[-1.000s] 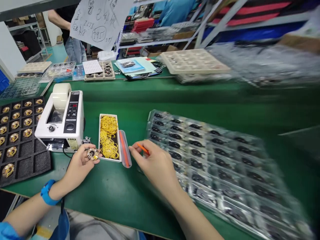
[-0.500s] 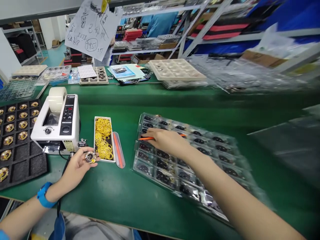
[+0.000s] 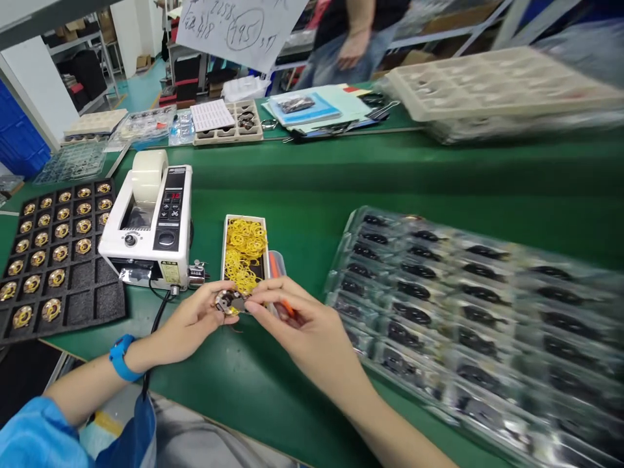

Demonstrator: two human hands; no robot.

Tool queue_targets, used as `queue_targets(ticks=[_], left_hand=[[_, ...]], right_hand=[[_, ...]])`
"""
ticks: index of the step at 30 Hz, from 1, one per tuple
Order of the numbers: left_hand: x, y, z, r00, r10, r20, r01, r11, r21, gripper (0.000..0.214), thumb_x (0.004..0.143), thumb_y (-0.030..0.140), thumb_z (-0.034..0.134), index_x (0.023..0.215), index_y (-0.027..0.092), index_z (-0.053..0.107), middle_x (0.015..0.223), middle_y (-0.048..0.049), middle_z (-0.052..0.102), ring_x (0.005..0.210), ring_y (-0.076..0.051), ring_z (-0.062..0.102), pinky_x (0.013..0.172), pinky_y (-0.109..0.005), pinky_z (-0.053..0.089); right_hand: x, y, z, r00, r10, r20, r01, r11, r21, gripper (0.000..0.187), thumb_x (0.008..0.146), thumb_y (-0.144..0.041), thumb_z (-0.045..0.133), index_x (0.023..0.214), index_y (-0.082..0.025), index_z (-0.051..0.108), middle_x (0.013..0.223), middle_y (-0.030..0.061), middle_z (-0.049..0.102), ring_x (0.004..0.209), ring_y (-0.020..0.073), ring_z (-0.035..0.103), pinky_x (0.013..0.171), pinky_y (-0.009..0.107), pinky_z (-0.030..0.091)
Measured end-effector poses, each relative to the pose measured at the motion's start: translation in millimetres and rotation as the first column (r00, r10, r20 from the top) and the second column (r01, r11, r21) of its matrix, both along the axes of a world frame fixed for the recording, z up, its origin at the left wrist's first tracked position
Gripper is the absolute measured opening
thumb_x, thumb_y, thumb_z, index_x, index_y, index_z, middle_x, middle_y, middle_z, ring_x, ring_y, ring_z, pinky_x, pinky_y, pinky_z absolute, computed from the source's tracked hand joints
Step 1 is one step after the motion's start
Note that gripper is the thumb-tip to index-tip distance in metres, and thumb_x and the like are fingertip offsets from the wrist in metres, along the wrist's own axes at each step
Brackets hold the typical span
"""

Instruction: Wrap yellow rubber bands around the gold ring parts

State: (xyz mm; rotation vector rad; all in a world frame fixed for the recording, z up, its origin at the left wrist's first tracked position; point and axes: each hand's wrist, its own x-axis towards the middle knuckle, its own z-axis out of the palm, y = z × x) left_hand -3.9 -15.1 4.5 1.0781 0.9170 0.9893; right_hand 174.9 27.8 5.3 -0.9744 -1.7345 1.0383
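Between the fingers of my left hand (image 3: 195, 318) is a small round metal part (image 3: 225, 301), gold and dark, like a watch movement. My right hand (image 3: 307, 325) meets it from the right, thumb and forefinger pinching a small dark flat piece (image 3: 238, 303) against its face. Something orange (image 3: 288, 307) shows under the right fingers; whether it is held there or lies in the clear case behind is unclear. Just behind both hands stands a white box (image 3: 225, 250) of yellow rings (image 3: 244, 244). A clear case with an orange stick (image 3: 274, 263) is partly hidden by my right hand.
A white tape dispenser (image 3: 168, 237) stands left of the box. Beyond it lies a black foam tray (image 3: 100, 302) with several gold round parts. A clear plastic tray (image 3: 336, 273) of dark pieces spreads across the right. Papers (image 3: 312, 107) and a beige tray (image 3: 487, 84) line the back.
My right hand has left the clear tray and come left to the round part in my left hand. The view has shifted. A person's hand now shows at the back.
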Motion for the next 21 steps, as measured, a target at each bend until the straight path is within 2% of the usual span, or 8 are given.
queue_targets(ticks=[4,9,12,17,21], left_hand=[[0.5,-0.8,-0.4,0.999,-0.023,-0.036,0.024,0.999,0.031,0.047,0.090,0.040,0.058,0.134,0.026,0.050,0.106,-0.0037,0.062,0.100,-0.017,0.062,0.102,-0.038,0.046],[0.4,-1.5,-1.0,0.995,-0.028,-0.092,0.033,0.998,0.052,0.046,0.092,0.036,0.057,0.136,0.025,0.049,0.098,-0.0029,0.062,0.096,-0.016,0.063,0.098,-0.036,0.048],[1.4,-1.6,0.8,0.995,-0.027,-0.096,0.031,0.999,0.039,0.046,0.091,0.038,0.057,0.135,0.026,0.050,0.097,-0.0026,0.063,0.097,-0.017,0.064,0.098,-0.036,0.049],[4.0,-2.0,4.9,0.994,-0.008,-0.109,0.007,1.000,-0.007,0.047,0.089,0.038,0.060,0.133,0.025,0.052,0.096,-0.0037,0.063,0.099,-0.019,0.064,0.097,-0.036,0.049],[5.4,-2.4,6.4,0.995,-0.007,-0.103,0.004,1.000,-0.030,0.049,0.087,0.042,0.062,0.132,0.024,0.052,0.098,-0.0050,0.063,0.096,-0.018,0.064,0.099,-0.038,0.049]], right_hand=[[-0.7,0.1,-1.2,0.998,-0.030,-0.056,0.023,0.991,-0.131,0.019,0.078,-0.037,0.067,0.066,-0.023,0.069,0.082,0.0041,0.062,0.073,0.0174,0.061,0.062,0.029,0.046],[-0.8,-0.5,-2.0,0.999,-0.019,-0.051,0.009,0.982,-0.190,0.020,0.077,-0.040,0.069,0.067,-0.023,0.070,0.084,0.0045,0.063,0.072,0.0171,0.060,0.062,0.028,0.046],[-3.1,-2.8,-2.9,0.996,-0.038,-0.075,0.026,0.988,-0.154,0.020,0.078,-0.039,0.069,0.067,-0.023,0.070,0.083,0.0046,0.064,0.074,0.0175,0.061,0.062,0.028,0.048],[-7.1,-7.1,-7.2,0.991,-0.120,-0.053,0.117,0.992,-0.056,0.013,0.078,-0.027,0.066,0.066,-0.022,0.068,0.079,0.0043,0.065,0.061,0.0139,0.055,0.049,0.025,0.042],[-9.5,-9.9,-9.2,0.985,-0.172,-0.031,0.171,0.985,-0.019,0.013,0.080,-0.024,0.064,0.067,-0.021,0.066,0.080,0.0038,0.065,0.056,0.0121,0.052,0.047,0.025,0.041]])
